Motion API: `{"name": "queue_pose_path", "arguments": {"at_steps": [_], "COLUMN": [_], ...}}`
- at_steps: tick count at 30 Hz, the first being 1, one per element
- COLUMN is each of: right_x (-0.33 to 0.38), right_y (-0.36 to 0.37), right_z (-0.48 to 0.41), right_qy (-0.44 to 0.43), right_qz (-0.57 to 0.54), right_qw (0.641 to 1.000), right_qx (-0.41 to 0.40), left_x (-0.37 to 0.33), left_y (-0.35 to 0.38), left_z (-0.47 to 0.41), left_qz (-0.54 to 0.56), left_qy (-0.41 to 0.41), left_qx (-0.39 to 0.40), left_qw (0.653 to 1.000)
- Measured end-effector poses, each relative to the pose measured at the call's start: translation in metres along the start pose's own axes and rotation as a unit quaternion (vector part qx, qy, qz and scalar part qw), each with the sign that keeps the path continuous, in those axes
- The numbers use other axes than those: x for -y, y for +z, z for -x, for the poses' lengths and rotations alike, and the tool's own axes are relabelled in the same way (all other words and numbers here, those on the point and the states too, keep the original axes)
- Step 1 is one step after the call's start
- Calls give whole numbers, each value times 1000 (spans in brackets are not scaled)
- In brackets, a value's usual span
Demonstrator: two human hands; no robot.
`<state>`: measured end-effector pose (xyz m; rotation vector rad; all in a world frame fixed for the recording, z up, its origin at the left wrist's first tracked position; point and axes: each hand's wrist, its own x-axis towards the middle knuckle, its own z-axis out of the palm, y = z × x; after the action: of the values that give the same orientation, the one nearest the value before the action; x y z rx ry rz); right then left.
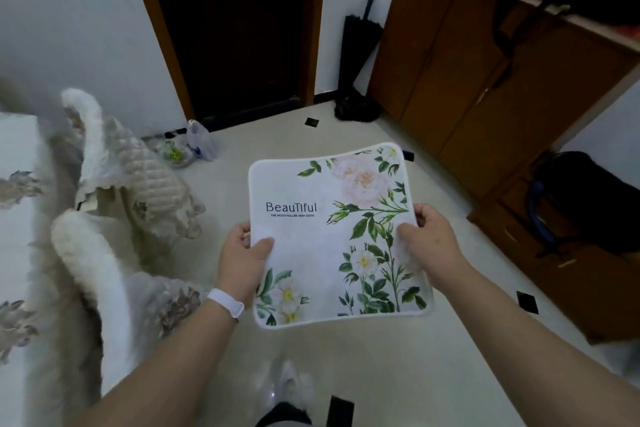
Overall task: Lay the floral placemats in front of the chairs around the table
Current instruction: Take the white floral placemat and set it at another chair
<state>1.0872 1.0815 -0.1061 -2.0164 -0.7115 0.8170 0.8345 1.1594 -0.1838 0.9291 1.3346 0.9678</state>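
A white floral placemat (pixel 332 236) printed with "Beautiful", roses and green leaves is held flat in the air over the floor. My left hand (pixel 242 253) grips its left edge, thumb on top. My right hand (pixel 429 243) grips its right edge. Two white chairs with padded, lace-trimmed covers stand to the left, the farther chair (pixel 114 156) and the nearer chair (pixel 93 274). The table (pixel 17 204), under a white cloth with grey flower print, shows at the far left edge.
A dark doorway (pixel 235 28) is straight ahead. A brown cabinet (pixel 485 73) with black bags on top lines the right side. A folded black umbrella (pixel 356 59) leans in the corner. Plastic bags (pixel 197 146) lie on the pale tiled floor near the door.
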Motion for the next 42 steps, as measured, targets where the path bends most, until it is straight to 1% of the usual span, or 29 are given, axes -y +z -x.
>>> {"name": "queue_pose_path", "arguments": {"at_steps": [5, 11, 15, 19, 21, 25, 29, 34, 38, 42], "right_x": [54, 90, 108, 139, 160, 210, 246, 272, 297, 319], "right_y": [20, 43, 74, 104, 113, 139, 180, 248, 304, 362], "right_z": [-65, -148, -213, -290, -330, -393, -408, -397, -377, -363], "right_qy": [-27, -52, -72, -115, -125, -150, -165, -192, -203, -212], "right_qz": [-6, 1, 13, 12, 6, 13, 31, 59, 65, 78], "right_qw": [1000, 998, 993, 980, 971, 946, 917, 861, 830, 811], "right_qx": [-2, 36, 96, 164, 205, 287, 361, 467, 516, 539], "left_x": [-52, -73, -80, -100, -111, -140, -153, -155, -156, -159], "left_y": [16, 33, 47, 67, 77, 96, 92, 62, 28, -30], "left_z": [-70, -128, -165, -208, -226, -242, -236, -223, -226, -241], "left_qz": [5, 33, 41, 45, 47, 65, 83, 96, 137, 179], "left_qy": [26, 21, 8, 17, 25, 55, 55, 55, 38, 30], "left_qx": [-12, -44, -100, -182, -228, -292, -383, -490, -535, -537], "left_qw": [1000, 998, 994, 982, 972, 952, 918, 865, 833, 824]}}
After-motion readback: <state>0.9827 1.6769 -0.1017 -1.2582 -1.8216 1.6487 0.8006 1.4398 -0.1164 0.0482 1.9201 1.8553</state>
